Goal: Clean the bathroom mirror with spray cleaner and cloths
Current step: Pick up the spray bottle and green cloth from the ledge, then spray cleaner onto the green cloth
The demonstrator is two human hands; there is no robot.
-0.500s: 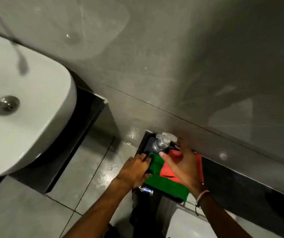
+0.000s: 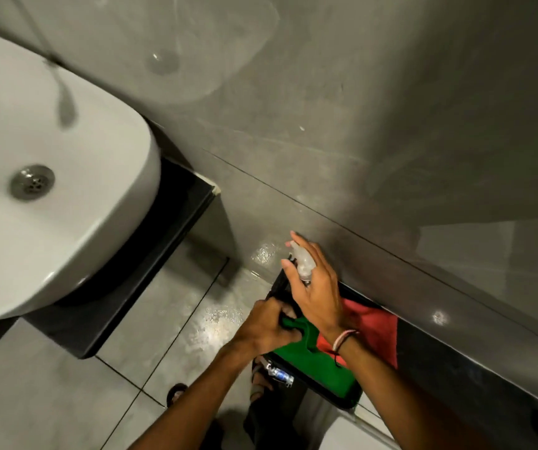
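My right hand (image 2: 318, 285) is wrapped around the clear spray bottle (image 2: 303, 263), whose nozzle head shows between my thumb and fingers just above the black ledge (image 2: 456, 368) by the grey wall. My left hand (image 2: 266, 326) grips a corner of the green cloth (image 2: 319, 365), which lies on the ledge. A red cloth (image 2: 376, 326) lies beside it against the wall, partly under my right wrist. The bottle's body is hidden behind my hand. No mirror is visible.
A white basin (image 2: 50, 196) with a metal drain (image 2: 32, 182) sits on a black counter (image 2: 150, 271) at the left. Grey floor tiles (image 2: 66, 384) lie below, with my sandalled feet (image 2: 176, 393) on them. A white fixture corner (image 2: 352, 433) shows at the bottom.
My right hand has closed around the spray bottle and raised it off the ledge. My left hand has bunched up the green cloth's corner. The view has moved closer.
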